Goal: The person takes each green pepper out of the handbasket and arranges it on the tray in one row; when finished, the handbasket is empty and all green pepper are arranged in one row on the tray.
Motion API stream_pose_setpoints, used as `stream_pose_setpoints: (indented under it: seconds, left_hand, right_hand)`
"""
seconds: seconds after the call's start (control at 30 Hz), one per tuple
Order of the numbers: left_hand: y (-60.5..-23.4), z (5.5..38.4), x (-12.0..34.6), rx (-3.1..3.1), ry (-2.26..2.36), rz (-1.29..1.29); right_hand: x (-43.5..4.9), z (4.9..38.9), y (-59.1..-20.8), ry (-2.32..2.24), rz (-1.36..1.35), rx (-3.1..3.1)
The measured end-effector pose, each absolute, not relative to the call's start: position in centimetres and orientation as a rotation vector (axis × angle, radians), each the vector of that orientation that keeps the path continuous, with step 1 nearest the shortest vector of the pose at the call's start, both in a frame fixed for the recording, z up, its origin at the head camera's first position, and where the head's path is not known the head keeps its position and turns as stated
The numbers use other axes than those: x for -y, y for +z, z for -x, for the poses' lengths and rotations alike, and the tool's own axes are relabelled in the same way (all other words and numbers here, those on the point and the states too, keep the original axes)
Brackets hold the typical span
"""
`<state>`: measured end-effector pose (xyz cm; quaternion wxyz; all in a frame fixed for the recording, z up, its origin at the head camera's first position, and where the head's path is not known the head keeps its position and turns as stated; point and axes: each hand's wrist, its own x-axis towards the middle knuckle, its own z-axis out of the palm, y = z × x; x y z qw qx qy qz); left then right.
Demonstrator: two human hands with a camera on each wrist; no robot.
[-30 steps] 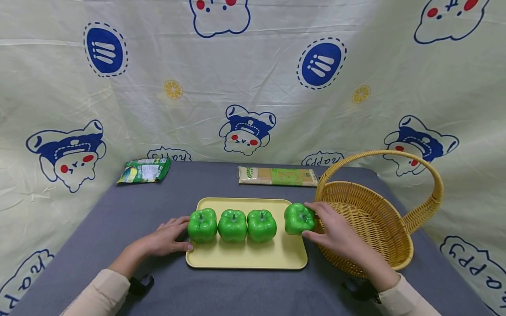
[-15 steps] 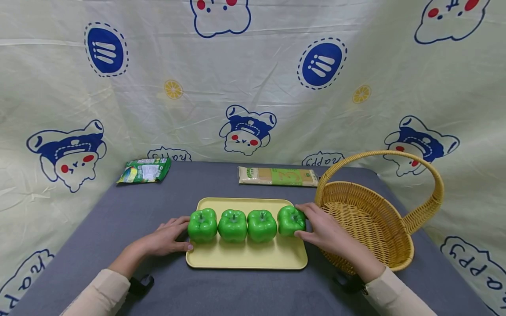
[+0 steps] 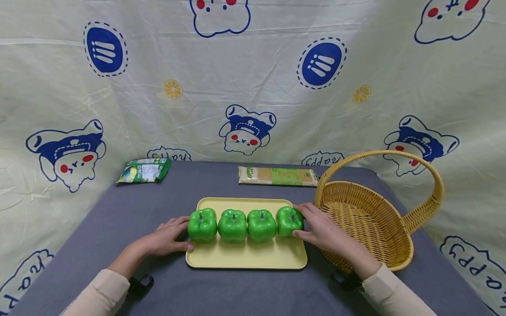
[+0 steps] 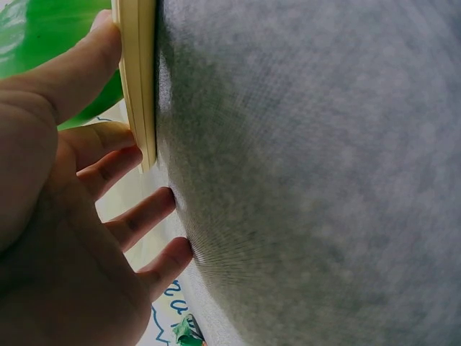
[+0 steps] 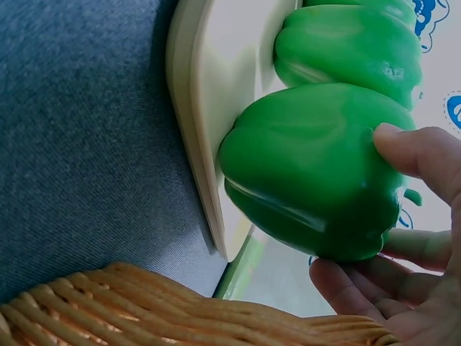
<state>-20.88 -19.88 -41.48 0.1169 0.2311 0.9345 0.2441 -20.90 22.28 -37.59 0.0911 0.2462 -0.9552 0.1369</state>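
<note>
Several glossy green bell peppers stand in a row on a pale yellow tray (image 3: 245,259). The rightmost bell pepper (image 3: 289,221) sits at the tray's right end, and my right hand (image 3: 322,228) grips it between thumb and fingers. In the right wrist view that bell pepper (image 5: 310,173) is right beside its neighbour (image 5: 346,54), stem toward the palm. My left hand (image 3: 168,237) lies at the tray's left edge, near the leftmost bell pepper (image 3: 202,225). In the left wrist view its thumb touches the tray rim (image 4: 137,79), its fingers spread against the rim and the tablecloth.
A wicker basket (image 3: 363,219) with a tall arched handle stands just right of the tray, partly behind the right forearm. At the back lie a green packet (image 3: 144,170) on the left and a long noodle-like package (image 3: 276,176). Grey cloth (image 3: 221,294) covers the table.
My right hand has moved left and slightly down with the bell pepper, from over the tray's right edge to beside the row. The left hand has stayed in place.
</note>
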Motion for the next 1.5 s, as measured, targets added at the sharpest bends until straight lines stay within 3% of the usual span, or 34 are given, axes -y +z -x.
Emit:
stream_pose_setpoints:
  seconds: [1.5]
  left_hand:
    - [-41.2, 20.8, 19.9, -2.755, 0.729, -0.711]
  right_hand:
    - [-22.9, 19.7, -35.8, 0.493, -0.740, 2.587]
